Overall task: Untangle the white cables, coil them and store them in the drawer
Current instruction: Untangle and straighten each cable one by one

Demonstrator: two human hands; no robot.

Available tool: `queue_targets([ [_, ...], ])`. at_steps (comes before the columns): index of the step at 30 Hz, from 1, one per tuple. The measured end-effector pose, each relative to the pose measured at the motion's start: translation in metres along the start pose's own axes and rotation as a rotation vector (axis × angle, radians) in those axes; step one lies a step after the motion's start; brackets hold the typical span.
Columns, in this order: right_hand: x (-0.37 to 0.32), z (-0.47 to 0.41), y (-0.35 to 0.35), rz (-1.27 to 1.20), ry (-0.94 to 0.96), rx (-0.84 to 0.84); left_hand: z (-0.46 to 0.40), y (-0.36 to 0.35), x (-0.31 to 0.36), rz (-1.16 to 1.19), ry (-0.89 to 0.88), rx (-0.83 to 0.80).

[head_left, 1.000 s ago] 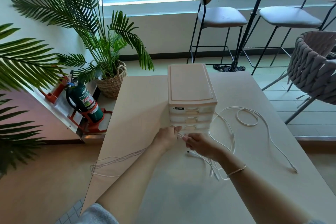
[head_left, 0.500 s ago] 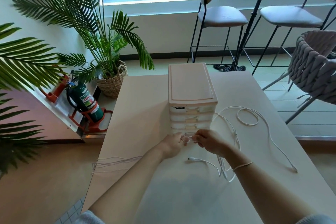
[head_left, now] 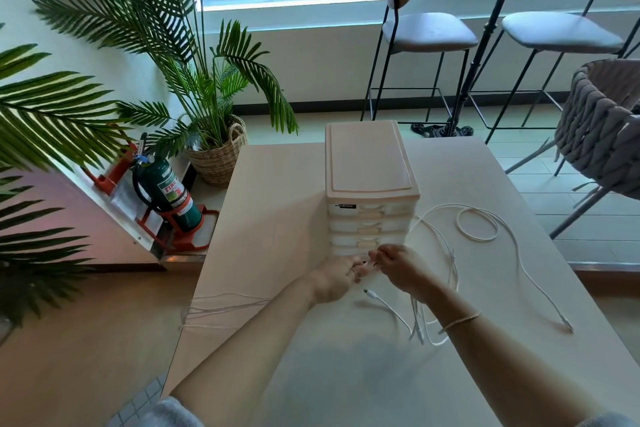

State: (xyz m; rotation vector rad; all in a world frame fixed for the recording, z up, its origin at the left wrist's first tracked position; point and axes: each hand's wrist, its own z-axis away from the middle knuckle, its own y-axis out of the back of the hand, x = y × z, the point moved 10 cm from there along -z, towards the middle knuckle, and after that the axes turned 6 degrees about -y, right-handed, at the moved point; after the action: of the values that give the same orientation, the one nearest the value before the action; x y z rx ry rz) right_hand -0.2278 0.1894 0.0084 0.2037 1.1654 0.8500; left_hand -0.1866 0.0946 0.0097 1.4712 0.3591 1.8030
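Just before the drawer unit [head_left: 371, 184], mid-tabletop, the left hand [head_left: 337, 279] and right hand [head_left: 401, 267] are pinching the thin white cables [head_left: 450, 260] between curled fingertips. Strands are trailing over the table's [head_left: 277, 201] left edge and looping loosely toward its right edge, plugs lying free.

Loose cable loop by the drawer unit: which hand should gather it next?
Right, probably. The cable loop lies on the table to the right of the drawer unit, on the right hand's side; the left hand would have to cross over.
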Motion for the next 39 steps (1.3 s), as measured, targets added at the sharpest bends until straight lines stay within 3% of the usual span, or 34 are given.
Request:
queue_targets([
  [4,-0.004,0.012,-0.012,-0.002,-0.01,-0.158,-0.001,0.014,-0.022,0.007,0.079,0.073],
  [10,-0.01,0.008,-0.003,0.069,0.026,-0.082,0.003,0.01,-0.037,-0.146,0.123,-0.066],
  [16,-0.01,0.001,0.005,0.157,0.031,-0.02,0.015,0.022,-0.055,-0.287,0.13,-0.056],
  [19,-0.012,0.003,0.008,0.256,0.057,-0.01,0.023,0.03,-0.066,-0.485,0.17,-0.051],
  [23,0.006,0.001,0.037,0.275,-0.004,0.064,0.058,0.047,-0.122,-0.735,0.356,-0.082],
  [30,0.011,0.003,0.036,0.282,-0.028,0.048,0.125,0.087,-0.208,-0.849,0.696,-0.093],
  [35,-0.004,0.006,0.023,0.223,0.006,0.001,0.149,0.131,-0.213,-0.895,0.987,0.082],
  [39,0.002,0.006,0.027,0.186,-0.015,0.019,0.167,0.14,-0.219,-0.782,1.074,0.219],
])
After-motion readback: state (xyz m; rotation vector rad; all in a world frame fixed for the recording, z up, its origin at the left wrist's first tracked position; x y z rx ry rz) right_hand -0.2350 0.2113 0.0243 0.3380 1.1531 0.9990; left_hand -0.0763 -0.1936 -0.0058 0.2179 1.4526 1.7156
